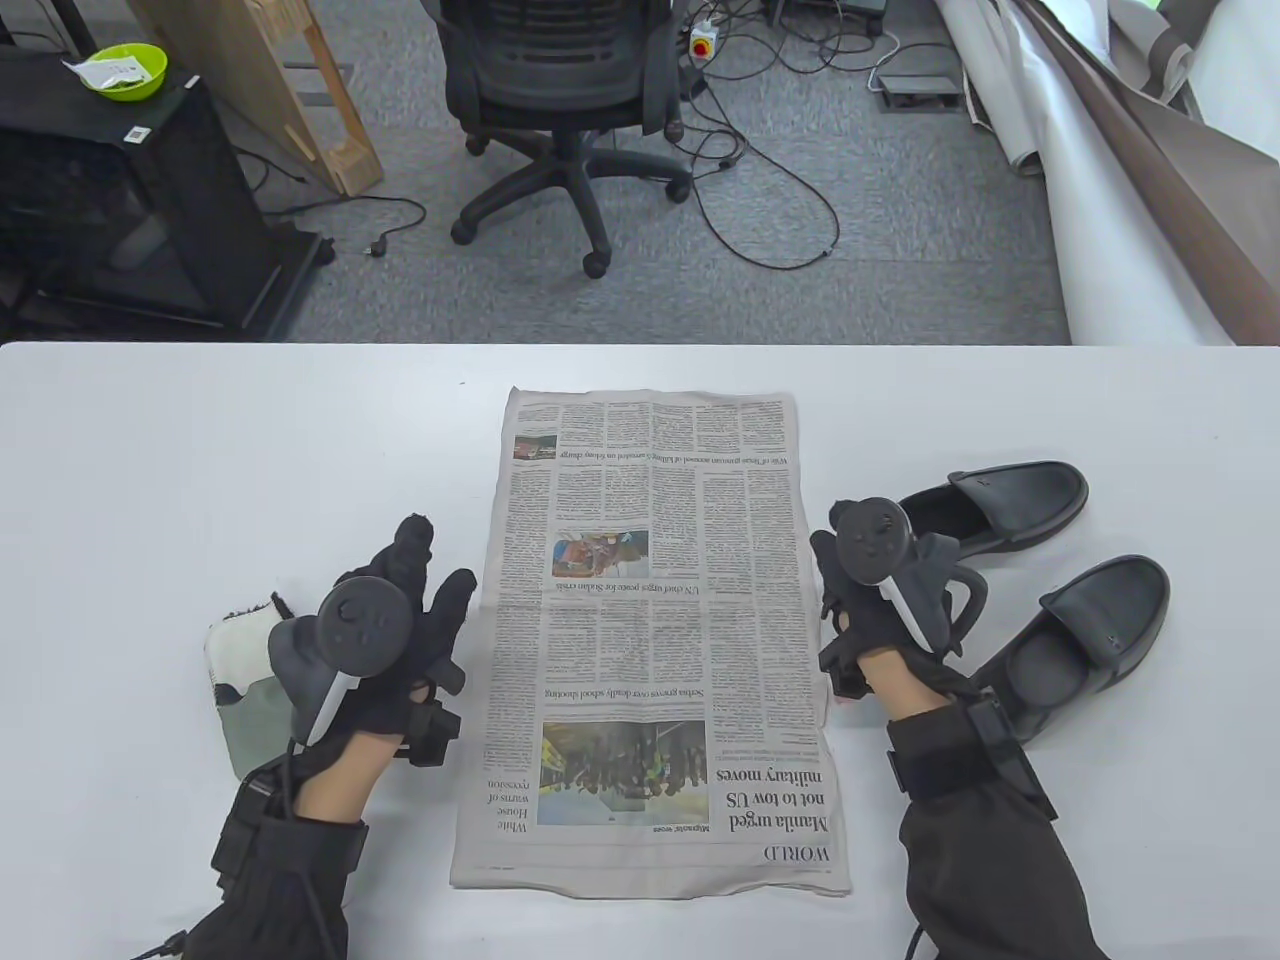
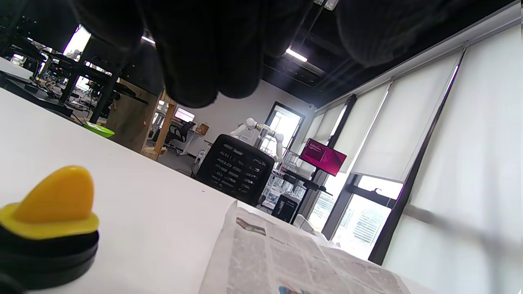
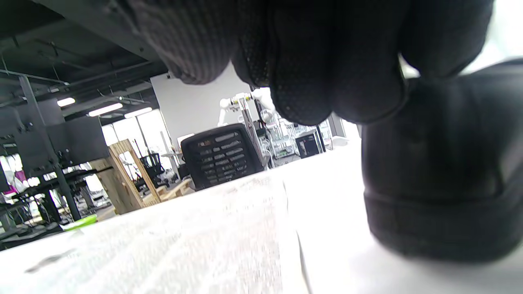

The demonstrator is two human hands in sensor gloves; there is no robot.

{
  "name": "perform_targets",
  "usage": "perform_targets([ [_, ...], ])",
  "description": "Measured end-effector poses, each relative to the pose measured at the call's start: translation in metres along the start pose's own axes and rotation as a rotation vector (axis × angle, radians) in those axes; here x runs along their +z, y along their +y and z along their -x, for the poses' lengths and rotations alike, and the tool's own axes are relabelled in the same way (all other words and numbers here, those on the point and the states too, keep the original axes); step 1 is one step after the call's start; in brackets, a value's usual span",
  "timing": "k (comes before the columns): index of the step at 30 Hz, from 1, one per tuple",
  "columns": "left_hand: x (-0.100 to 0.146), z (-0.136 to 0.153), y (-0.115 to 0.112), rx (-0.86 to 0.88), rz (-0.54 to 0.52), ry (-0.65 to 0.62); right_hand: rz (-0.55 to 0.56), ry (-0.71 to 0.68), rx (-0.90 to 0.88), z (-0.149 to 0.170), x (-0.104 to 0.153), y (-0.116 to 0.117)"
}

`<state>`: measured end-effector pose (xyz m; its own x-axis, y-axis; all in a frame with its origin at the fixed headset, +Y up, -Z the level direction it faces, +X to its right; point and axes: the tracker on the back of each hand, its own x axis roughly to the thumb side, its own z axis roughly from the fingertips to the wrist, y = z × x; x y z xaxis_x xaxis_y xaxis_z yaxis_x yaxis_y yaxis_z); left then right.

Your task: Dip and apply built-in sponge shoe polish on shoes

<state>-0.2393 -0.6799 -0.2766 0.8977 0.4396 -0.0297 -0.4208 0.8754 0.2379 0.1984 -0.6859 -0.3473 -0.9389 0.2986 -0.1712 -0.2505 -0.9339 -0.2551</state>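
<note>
Shoes (image 1: 1010, 510) wait beside our right hand (image 1: 880, 600); both hands, left hand (image 1: 400, 620) too, hang loose, holding nothing, newspaper (image 1: 650, 640) between catches drips.

newspaper (image 1: 650, 640) mid-table, shoes (image 1: 1040, 580) right, cloth (image 1: 245, 690) left

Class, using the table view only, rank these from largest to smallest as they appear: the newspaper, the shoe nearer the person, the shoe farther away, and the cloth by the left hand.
1. Newspaper, clearly largest.
2. The near shoe and far shoe look about alike; I would not rank them.
3. Cloth, smallest, though the left hand partly hides it.
</note>
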Motion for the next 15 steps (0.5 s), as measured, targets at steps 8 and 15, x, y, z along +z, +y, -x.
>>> perform_targets([
  [8, 0.004, 0.003, 0.01, -0.131, -0.078, -0.006, 0.074, 0.011, -0.043, 0.024, 0.017, -0.047],
  [15, 0.005, 0.004, 0.016, -0.257, -0.102, -0.029, 0.064, 0.054, -0.008, 0.037, 0.012, -0.052],
])
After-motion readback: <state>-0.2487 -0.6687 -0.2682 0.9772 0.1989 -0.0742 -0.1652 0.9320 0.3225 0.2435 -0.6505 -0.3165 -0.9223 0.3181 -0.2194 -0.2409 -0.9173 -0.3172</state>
